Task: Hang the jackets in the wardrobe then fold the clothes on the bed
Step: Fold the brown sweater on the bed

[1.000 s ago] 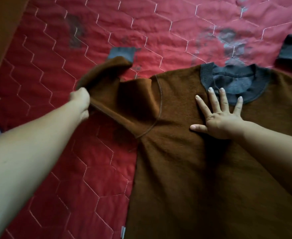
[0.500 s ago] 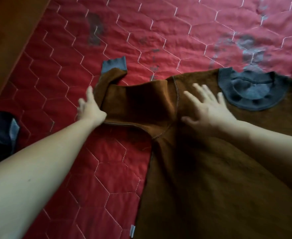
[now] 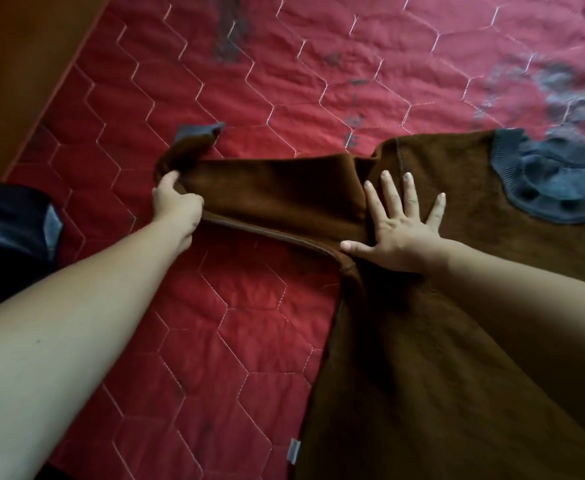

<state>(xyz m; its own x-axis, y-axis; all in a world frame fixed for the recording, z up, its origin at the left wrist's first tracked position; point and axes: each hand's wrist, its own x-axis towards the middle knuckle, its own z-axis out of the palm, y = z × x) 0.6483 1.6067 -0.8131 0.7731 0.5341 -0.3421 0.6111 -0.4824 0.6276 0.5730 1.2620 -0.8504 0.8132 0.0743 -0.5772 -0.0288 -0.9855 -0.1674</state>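
Brown sweater [image 3: 457, 341] was pinned to the bed [image 3: 249, 341] by the flat, spread right hand [image 3: 402, 233], apparently so its sleeve [image 3: 277, 188], clasped in the grip of the left hand [image 3: 177, 206], could be straightened for folding.

Home bedroom. Red quilted bedspread with pale hexagon stitching [image 3: 284, 81] fills view beneath left hand [image 3: 177, 202] and right hand [image 3: 402, 233]. Brown knit sweater with grey ribbed collar [image 3: 457, 358] laid flat under right hand. Brown wooden surface [image 3: 17, 64] beyond bed edge, left of left hand.
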